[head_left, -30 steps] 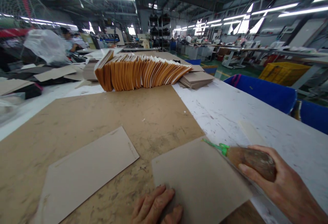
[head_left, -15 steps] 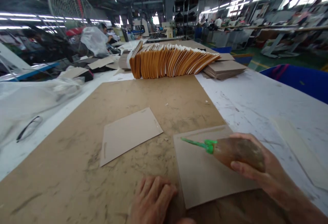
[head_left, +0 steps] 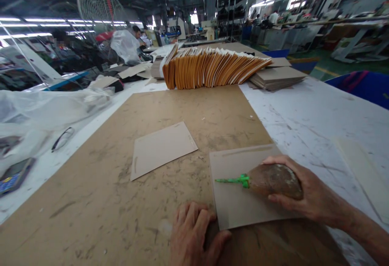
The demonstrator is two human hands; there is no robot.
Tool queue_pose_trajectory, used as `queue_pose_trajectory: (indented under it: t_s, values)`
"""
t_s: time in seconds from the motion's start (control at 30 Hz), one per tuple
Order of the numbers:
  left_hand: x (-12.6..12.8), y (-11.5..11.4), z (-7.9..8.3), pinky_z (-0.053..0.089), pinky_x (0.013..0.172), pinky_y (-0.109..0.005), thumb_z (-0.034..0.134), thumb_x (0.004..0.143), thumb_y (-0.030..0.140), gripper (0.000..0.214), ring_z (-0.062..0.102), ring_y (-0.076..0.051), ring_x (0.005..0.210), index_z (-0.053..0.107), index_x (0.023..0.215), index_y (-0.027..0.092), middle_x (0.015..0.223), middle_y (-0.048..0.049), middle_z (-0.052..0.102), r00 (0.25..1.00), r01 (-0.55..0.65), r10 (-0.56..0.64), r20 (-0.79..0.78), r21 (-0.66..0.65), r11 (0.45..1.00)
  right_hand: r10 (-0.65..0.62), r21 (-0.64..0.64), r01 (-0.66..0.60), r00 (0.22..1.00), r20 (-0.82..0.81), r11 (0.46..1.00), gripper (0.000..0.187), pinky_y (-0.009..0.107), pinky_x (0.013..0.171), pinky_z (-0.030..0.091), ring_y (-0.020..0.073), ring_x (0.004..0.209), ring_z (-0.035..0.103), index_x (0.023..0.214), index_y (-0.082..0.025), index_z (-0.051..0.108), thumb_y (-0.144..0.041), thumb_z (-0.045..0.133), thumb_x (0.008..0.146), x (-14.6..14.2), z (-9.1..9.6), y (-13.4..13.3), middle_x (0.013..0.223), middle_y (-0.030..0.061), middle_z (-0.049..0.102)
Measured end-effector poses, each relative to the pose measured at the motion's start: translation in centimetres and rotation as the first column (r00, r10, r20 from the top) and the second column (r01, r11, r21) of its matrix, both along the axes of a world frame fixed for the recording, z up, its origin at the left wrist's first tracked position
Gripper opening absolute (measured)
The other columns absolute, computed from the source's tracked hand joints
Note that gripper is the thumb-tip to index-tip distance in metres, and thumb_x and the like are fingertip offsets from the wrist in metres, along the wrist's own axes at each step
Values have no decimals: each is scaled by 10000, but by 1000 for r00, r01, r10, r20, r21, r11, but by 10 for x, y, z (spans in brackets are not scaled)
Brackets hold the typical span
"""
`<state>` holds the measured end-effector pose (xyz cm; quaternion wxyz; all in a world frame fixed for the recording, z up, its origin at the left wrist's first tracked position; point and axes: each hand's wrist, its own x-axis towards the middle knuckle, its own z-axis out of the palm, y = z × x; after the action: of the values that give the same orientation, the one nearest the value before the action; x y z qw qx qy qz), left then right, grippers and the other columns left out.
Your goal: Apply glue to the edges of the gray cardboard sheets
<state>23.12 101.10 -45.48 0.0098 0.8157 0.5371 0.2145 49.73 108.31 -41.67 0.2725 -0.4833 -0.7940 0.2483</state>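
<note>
My right hand [head_left: 306,191] is closed around a brown squeeze bottle [head_left: 273,181] with a green nozzle [head_left: 232,180]. The nozzle points left, its tip close over the left edge of a grey card sheet [head_left: 243,211] lying on the brown board [head_left: 91,201]. My left hand [head_left: 194,235] rests with fingers flat on the board at the sheet's lower left corner, touching its edge. A second grey card sheet [head_left: 162,148] lies apart, up and to the left.
A leaning row of orange-edged envelopes [head_left: 212,69] and a pile of grey cards [head_left: 278,77] stand at the board's far end. Clear plastic bags [head_left: 45,108], glasses [head_left: 62,138] and a calculator [head_left: 12,174] lie left. A pale strip [head_left: 363,172] lies right. Blue bins [head_left: 361,87] sit beyond the table [head_left: 319,112]. People work far back.
The bottle has swung from the sheet's upper right corner down and left, its nozzle now near the sheet's left edge. My view has shifted left. My left hand stayed at the lower corner.
</note>
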Motion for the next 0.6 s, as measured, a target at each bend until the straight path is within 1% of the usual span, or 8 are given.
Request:
queue_pose_trajectory:
  t_s: [0.17, 0.27, 0.37, 0.5, 0.6]
  values:
    - [0, 0, -1, 446, 625, -306, 574, 728, 444, 235, 525, -164, 727, 540, 773, 216, 770, -14, 576, 1000, 2, -2, 22, -18, 1000, 69, -58, -69, 998, 7, 996, 472, 303, 788, 467, 218, 944, 550, 1095, -227, 433, -335, 641, 685, -1, 5, 2, 1052, 59, 559]
    - [0, 0, -2, 442, 635, -308, 576, 728, 443, 233, 521, -162, 731, 540, 770, 216, 773, -10, 578, 998, -2, 3, 58, -23, 1000, 111, -138, -106, 993, 29, 985, 454, 324, 800, 466, 236, 957, 548, 1084, -225, 460, -329, 642, 681, 2, 12, 2, 1052, 62, 565]
    - [2, 0, -1, 440, 636, -308, 583, 719, 453, 245, 523, -160, 728, 546, 761, 215, 761, -3, 574, 997, -24, 25, 76, -20, 1000, 172, -229, -160, 985, 30, 960, 444, 327, 783, 476, 238, 933, 556, 1078, -223, 474, -311, 643, 677, 4, 21, 2, 1022, 57, 580]
    - [4, -2, 1, 445, 627, -295, 588, 711, 460, 249, 527, -156, 719, 558, 749, 216, 763, -5, 574, 997, -55, 57, 59, -33, 998, 225, -337, -213, 974, -6, 917, 449, 311, 775, 478, 233, 928, 559, 1076, -231, 479, -290, 648, 664, 4, 28, 2, 1014, 42, 590]
    - [4, -1, 3, 454, 628, -290, 584, 716, 453, 241, 532, -156, 729, 558, 753, 216, 776, -11, 579, 997, -55, 57, 52, -28, 998, 202, -381, -231, 972, -117, 895, 461, 300, 768, 473, 234, 924, 566, 1064, -229, 480, -328, 662, 652, 5, 24, 3, 1017, 39, 592]
